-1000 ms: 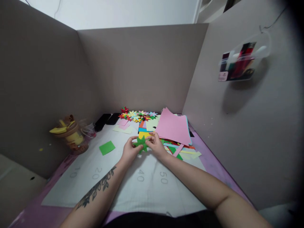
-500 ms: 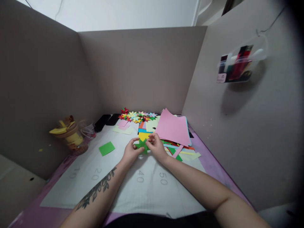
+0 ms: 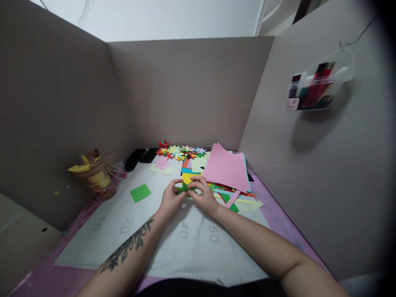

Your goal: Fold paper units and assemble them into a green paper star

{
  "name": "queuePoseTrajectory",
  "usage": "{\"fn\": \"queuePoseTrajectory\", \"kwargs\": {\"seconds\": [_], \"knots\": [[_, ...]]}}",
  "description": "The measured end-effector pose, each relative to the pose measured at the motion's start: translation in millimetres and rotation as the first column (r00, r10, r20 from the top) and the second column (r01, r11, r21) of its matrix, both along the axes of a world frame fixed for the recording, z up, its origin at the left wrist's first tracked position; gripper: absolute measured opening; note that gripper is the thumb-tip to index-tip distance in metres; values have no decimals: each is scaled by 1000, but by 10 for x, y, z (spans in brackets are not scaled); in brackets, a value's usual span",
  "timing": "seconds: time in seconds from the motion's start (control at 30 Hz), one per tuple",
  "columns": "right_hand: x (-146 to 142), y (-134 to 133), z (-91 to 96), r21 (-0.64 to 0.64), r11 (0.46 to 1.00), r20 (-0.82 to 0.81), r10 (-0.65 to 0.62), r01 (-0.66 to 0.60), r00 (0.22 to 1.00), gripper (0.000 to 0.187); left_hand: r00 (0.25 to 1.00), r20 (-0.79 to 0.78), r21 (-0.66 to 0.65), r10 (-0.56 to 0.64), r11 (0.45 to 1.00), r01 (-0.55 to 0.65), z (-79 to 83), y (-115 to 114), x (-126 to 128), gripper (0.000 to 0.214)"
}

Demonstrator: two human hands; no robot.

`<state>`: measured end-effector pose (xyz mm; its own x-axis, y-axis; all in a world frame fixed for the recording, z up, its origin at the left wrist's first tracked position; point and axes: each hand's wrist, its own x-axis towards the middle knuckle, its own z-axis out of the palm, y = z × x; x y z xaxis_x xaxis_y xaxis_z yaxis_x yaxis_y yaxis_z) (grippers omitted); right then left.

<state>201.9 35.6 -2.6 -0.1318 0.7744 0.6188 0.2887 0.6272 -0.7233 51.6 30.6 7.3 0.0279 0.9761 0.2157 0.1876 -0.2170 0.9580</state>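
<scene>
A green paper star (image 3: 185, 188) is pinched between both hands above the white sheet, tilted so that it shows nearly edge-on. My left hand (image 3: 172, 196) grips its left side, thumb in front and fingers behind. On the right side, my right hand (image 3: 203, 194) is closed on it with thumb and fingertips. The fingers cover much of the star. Just behind the hands lies yellow paper (image 3: 187, 178). A green paper square (image 3: 140, 192) rests flat to the left of my left hand.
Finished multicoloured paper stars (image 3: 179, 152) lie at the back. Pink sheets (image 3: 225, 168) and paper strips (image 3: 233, 199) lie right. Two dark phones (image 3: 136, 159), a clear cup (image 3: 116, 168) and a brown-and-yellow pot (image 3: 98, 178) stand left. A clear container (image 3: 315, 88) hangs on the right wall.
The green star has tipped from facing me to nearly edge-on. My right hand has shifted its fingers and closed in on the star's right side. The view has shifted slightly.
</scene>
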Motion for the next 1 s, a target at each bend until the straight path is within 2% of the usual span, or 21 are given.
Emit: {"fn": "queuePoseTrajectory", "kwargs": {"seconds": [0.23, 0.33, 0.53, 0.67, 0.73, 0.87, 1.0], "knots": [[-1, 6, -34, 15, 1000, 20, -15, 15, 1000, 5, 1000, -4, 13, 26, 1000, -26, -14, 6, -9, 43], [-4, 3, -37, 3, 1000, 24, -19, 19, 1000, 4, 999, -45, 60, 31, 998, -28, -36, 4, -21, 40], [-11, 12, -19, -105, 994, 5, -26, 26, 1000, 14, 987, -157, 150, 29, 989, -5, -70, -21, -39, 35], [-35, 18, -14, -158, 987, -44, -46, 39, 998, 7, 979, -201, 184, 42, 983, -5, -75, -29, -35, 34], [-48, 20, -11, -165, 985, -74, -56, 43, 996, 2, 979, -200, 181, 43, 983, -7, -69, -33, -32, 34], [-60, 22, -3, -163, 985, -86, -61, 47, 994, 2, 986, -160, 146, 51, 989, -28, -47, -40, -19, 36], [-47, 21, -16, -139, 989, -44, -60, 53, 997, 6, 992, -111, 54, 62, 997, -56, -20, -33, 3, 41]]}}
